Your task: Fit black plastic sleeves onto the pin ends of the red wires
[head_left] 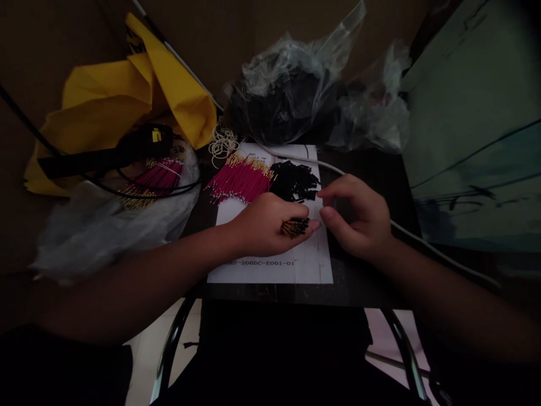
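Dark worktop [363, 282]; left grip [268, 224] closes on gold-tipped wire bundle [295, 227]; bundle slants toward right grip [355, 217], half open, seemingly empty

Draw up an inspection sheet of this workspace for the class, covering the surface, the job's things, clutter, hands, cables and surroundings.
Surface: dark tabletop under a printed white sheet.
Job's things: magenta wires with gold tips and loose black pieces lie on the sheet.
Clutter: yellow plastic bag, clear plastic bag, white loops.
Grippers: left hand clasps a small gold-and-black bundle; right hand curls beside it, hold unclear.
Cables: white cable; black cable.
Surroundings: pale green panel; chrome chair frame.
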The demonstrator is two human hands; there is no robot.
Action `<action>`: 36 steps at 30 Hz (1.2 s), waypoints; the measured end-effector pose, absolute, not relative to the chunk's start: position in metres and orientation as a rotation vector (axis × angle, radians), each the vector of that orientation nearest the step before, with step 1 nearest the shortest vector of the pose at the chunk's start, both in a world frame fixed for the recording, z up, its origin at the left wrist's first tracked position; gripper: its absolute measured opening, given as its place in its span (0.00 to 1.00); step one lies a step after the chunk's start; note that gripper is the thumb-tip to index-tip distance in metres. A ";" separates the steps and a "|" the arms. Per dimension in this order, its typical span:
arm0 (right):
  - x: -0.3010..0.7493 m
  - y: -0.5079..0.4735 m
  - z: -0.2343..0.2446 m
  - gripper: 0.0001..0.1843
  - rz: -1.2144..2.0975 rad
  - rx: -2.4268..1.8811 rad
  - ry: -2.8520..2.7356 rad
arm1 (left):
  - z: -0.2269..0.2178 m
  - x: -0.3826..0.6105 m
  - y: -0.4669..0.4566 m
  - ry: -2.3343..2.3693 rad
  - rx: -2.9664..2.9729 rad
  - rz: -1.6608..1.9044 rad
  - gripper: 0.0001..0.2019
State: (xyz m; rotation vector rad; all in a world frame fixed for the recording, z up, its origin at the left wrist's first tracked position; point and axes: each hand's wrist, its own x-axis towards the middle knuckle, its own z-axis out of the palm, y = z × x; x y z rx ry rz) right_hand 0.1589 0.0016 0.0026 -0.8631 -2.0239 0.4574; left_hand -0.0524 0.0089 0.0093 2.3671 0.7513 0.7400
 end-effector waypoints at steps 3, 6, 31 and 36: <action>0.159 -0.002 0.005 0.25 0.366 -0.755 -2.119 | 0.007 -0.052 0.010 0.774 2.347 0.750 0.17; 0.158 -0.004 0.007 0.34 0.306 -0.670 -2.256 | 0.004 -0.053 0.010 0.781 2.269 0.737 0.14; 0.161 0.010 -0.002 0.21 0.194 -1.017 -2.174 | 0.009 -0.053 0.011 0.812 2.395 0.667 0.22; 0.163 0.023 -0.023 0.13 0.186 -1.194 -2.267 | 0.008 -0.054 0.011 0.788 2.466 0.671 0.23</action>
